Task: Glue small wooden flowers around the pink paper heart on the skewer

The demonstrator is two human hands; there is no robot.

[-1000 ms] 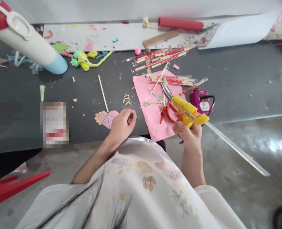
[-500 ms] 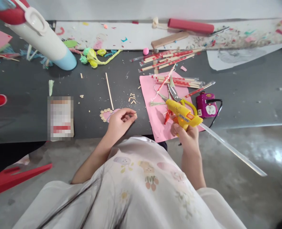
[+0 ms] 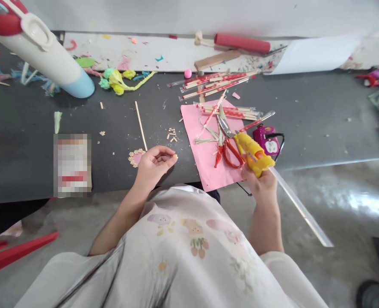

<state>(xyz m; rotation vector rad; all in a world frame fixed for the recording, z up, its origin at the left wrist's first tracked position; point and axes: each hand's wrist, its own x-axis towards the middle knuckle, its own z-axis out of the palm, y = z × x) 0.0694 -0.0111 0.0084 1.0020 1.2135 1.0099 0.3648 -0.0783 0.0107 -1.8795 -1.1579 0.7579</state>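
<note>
- We are slanting our left forearm (image 3: 120, 220) from near left toward far right.
- We are pinching with our left hand (image 3: 154, 166), bending its fingers (image 3: 162, 150) toward the thumb (image 3: 168, 164).
- We are gripping with our right hand (image 3: 262, 185), extending our right forearm (image 3: 266, 222) farward.

glue gun (image 3: 253, 150): yellow; paper (image 3: 205, 173): pink; shirt (image 3: 192, 271): white, cartoon-printed; tabletop (image 3: 321, 111): grey

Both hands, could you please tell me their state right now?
Left hand: pinched closed, apparently on a tiny pale piece.
Right hand: closed around the yellow glue gun.
</note>
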